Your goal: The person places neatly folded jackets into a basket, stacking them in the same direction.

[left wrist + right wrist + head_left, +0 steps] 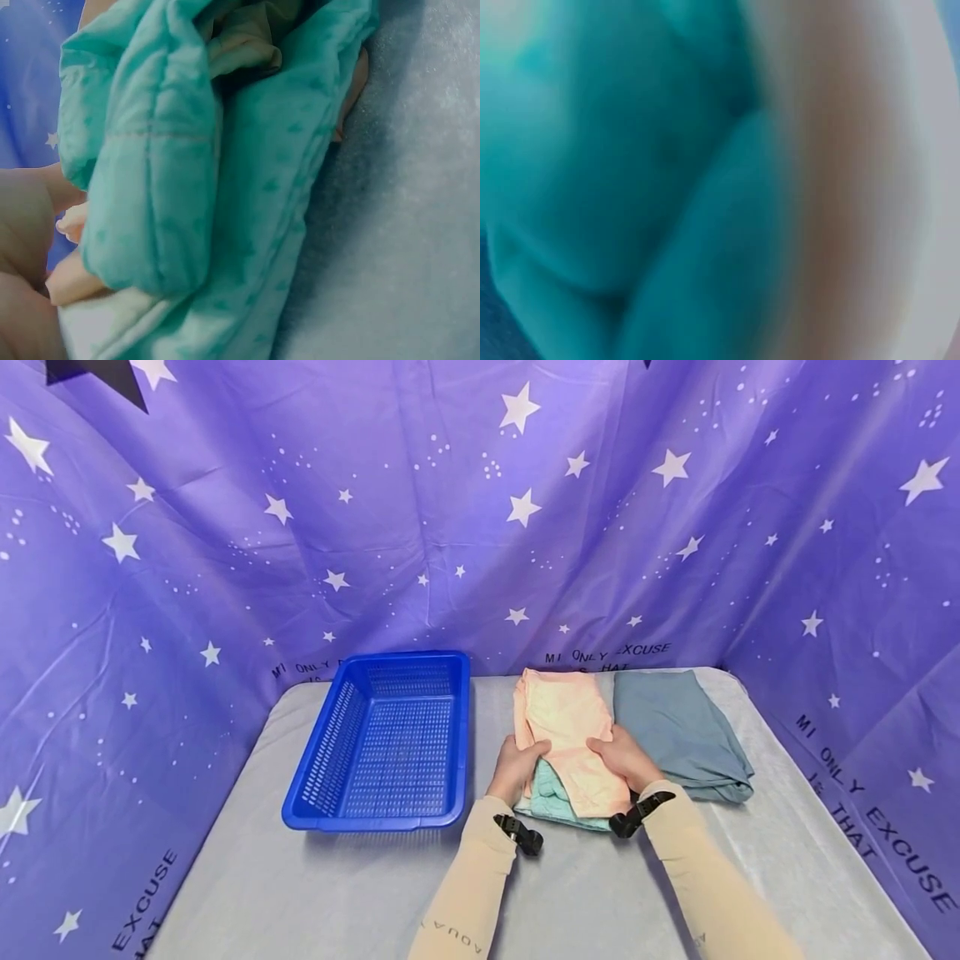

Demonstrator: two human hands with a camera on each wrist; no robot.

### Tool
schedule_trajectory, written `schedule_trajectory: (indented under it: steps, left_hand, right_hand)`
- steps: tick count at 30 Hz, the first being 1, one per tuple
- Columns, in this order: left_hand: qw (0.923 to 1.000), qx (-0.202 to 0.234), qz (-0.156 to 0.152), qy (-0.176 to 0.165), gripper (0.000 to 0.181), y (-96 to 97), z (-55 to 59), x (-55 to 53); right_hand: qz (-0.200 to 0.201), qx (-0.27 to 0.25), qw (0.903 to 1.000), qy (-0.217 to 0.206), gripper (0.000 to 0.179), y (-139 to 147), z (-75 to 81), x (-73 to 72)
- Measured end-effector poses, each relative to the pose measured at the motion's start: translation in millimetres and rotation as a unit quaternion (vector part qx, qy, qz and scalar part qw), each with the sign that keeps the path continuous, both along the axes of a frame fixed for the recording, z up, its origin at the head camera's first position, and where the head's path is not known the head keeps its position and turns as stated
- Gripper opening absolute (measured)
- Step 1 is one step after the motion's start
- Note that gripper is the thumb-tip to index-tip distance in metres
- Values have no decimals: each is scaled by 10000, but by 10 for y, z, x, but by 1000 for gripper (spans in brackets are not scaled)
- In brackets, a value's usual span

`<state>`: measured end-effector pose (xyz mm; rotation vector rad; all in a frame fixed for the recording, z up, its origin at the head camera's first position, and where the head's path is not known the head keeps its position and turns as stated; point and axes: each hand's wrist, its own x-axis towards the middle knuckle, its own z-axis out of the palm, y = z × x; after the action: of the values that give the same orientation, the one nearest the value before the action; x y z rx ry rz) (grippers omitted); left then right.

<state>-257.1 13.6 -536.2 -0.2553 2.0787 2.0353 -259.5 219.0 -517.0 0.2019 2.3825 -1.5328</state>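
Observation:
A light pink folded garment (566, 710) lies in front of the person, right of centre, over a teal garment (551, 797) that shows below its near edge. The left hand (516, 767) grips the pink garment's left side, thumb on top and fingers beneath. At its right side the right hand (628, 757) holds it with the thumb on top. In the left wrist view the patterned teal cloth (157, 210) hangs in loose folds. Blurred teal cloth (630, 165) fills much of the right wrist view. Most fingertips are hidden under the fabric.
A blue plastic basket (462, 752) with perforated sides stands to the left on the grey-covered table (360, 893). Right of the pink garment lies a folded blue-grey cloth (675, 727). Purple star-printed curtains (420, 510) enclose the table at the back and sides.

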Motion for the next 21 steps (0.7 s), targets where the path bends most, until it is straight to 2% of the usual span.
schedule_trajectory:
  steps: [4, 6, 12, 16, 21]
  left_hand:
    - [9997, 171, -149, -12, 39, -15, 7, 6]
    - [9995, 221, -229, -72, 38, -27, 16, 15]
    - [9988, 355, -305, -144, 59, -44, 6, 21]
    - [9985, 412, -313, -192, 69, -50, -18, 24]
    - [9975, 563, -345, -237, 72, -62, 7, 66]
  right_hand:
    - [-89, -118, 9999, -5, 62, -16, 0, 23]
    - [-134, -190, 9997, 2, 60, -24, 0, 32]
    - [-270, -453, 9986, 90, 58, -36, 13, 48]
    - [-346, -556, 9979, -5, 64, -56, 33, 66]
    - [-352, -664, 9971, -77, 71, -58, 93, 135]
